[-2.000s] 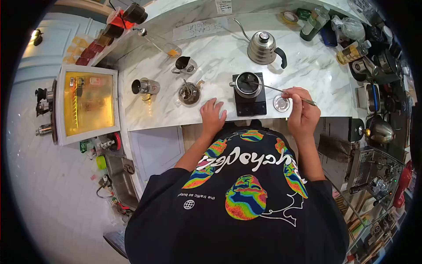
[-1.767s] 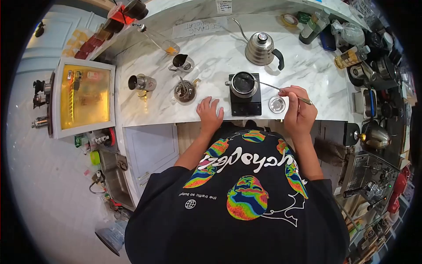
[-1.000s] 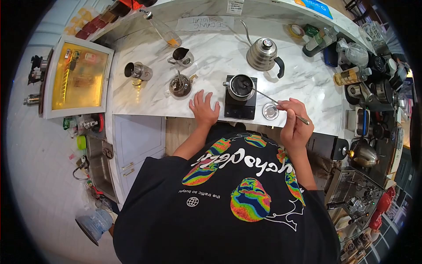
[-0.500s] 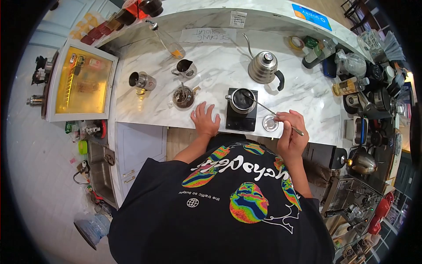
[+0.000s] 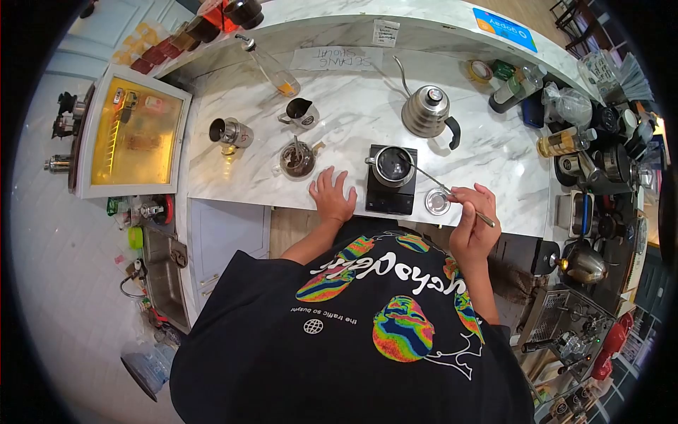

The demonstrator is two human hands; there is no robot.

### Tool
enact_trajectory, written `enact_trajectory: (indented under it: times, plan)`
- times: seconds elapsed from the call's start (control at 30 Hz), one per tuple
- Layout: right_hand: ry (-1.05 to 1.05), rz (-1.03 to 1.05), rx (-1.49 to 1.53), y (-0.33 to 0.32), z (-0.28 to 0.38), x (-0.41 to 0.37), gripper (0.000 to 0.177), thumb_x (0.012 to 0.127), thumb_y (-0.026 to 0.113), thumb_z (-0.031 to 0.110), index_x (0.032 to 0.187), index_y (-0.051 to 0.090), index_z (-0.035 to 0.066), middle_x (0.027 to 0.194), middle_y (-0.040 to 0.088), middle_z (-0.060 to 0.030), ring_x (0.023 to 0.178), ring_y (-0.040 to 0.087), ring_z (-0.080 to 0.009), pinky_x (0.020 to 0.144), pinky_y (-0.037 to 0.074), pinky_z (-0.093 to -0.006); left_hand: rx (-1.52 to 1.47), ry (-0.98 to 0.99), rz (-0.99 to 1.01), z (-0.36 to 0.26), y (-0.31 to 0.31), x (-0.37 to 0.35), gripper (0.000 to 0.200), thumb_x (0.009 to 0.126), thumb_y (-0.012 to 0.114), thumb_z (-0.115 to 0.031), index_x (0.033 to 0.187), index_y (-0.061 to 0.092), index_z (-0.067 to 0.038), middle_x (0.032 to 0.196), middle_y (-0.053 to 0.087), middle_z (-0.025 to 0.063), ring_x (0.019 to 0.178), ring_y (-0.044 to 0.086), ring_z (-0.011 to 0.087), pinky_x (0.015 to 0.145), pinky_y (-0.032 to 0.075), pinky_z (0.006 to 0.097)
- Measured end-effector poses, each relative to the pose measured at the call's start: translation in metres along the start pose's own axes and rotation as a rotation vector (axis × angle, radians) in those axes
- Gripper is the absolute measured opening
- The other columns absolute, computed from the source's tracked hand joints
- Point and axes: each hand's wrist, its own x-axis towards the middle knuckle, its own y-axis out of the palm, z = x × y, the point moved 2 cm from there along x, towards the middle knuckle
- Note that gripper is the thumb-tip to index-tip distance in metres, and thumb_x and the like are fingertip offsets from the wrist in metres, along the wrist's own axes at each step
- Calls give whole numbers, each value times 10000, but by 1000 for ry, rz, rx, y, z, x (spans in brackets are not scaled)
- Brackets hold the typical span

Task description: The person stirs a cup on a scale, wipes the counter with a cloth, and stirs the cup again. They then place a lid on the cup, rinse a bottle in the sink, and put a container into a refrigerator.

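My right hand (image 5: 474, 222) pinches the long thin handle of a spoon (image 5: 431, 178). The spoon's far end dips into dark liquid in a cup with a side handle (image 5: 378, 174), which stands on a black scale (image 5: 390, 201). Fingers spread, my left hand (image 5: 332, 198) rests open on the counter edge, holding nothing. Just beyond it is a glass jar (image 5: 297, 161) of dark brown contents with a utensil in it. A small round metal lid or dish (image 5: 437, 202) lies beside my right fingertips.
Behind the cup stands a gooseneck kettle (image 5: 426, 113). A metal pitcher (image 5: 301, 113), a metal vessel (image 5: 232, 132) and a slanted glass bottle (image 5: 272, 69) are at the left. Bottles (image 5: 519, 88) crowd the right side; a lit glass-fronted cabinet (image 5: 134, 134) borders the left.
My right hand has shifted slightly down and right with the spoon, its tip still in the cup. My left hand stays on the counter; the whole view has drifted a little.
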Motion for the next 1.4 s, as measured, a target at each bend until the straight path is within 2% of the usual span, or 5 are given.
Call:
enact_trajectory:
  times: [0.27, 1.4]
  plan:
    - [-18, 3, -14, -6, 2, -4, 97, 1015, 589, 28, 969, 674, 44, 919, 756, -75, 930, 749, -260, 1039, 454, -510, 11, 28, -7, -2, -4, 0, 524, 841, 728, -349, 1324, 640, -166, 1472, 490, 146, 1410, 404, 364, 1158, 245, 580]
    - [-108, 58, -115, 1, 20, -9, 67, 972, 635, 3, 1005, 660, 55, 915, 720, -71, 853, 714, -256, 1022, 444, -519, -4, 5, 8, 2, 0, -2, 518, 848, 708, -384, 1328, 640, -203, 1482, 482, 121, 1436, 388, 336, 1177, 229, 587]
